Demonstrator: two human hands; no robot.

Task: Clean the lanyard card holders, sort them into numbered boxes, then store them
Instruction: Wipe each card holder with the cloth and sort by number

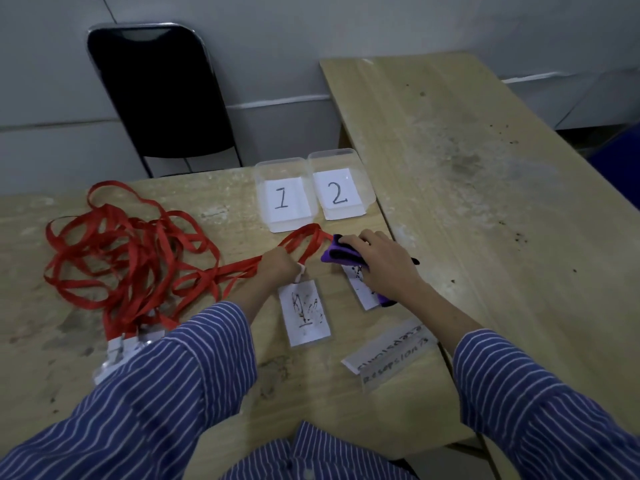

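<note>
Wiping with a purple cloth (pixel 341 255), the right hand (pixel 384 265) had its fingers curled over it, pressing down on a smudged card holder (pixel 362 289) near the desk's (pixel 225 341) right edge. The left hand (pixel 277 266) pinched red straps (pixel 239 268) just above a second holder (pixel 306 315), which lay flat mid-desk with dark scribbles on its insert. Box 1 (pixel 282 195) and box 2 (pixel 337 187) sat side by side at the far edge, touching or nearly so, each with only its number sheet inside. A messy heap of red lanyards (pixel 128 251) sprawled toward the left side, with more holders (pixel 121 351) by the left sleeve. A name sign (pixel 391 351) sat near the right forearm.
</note>
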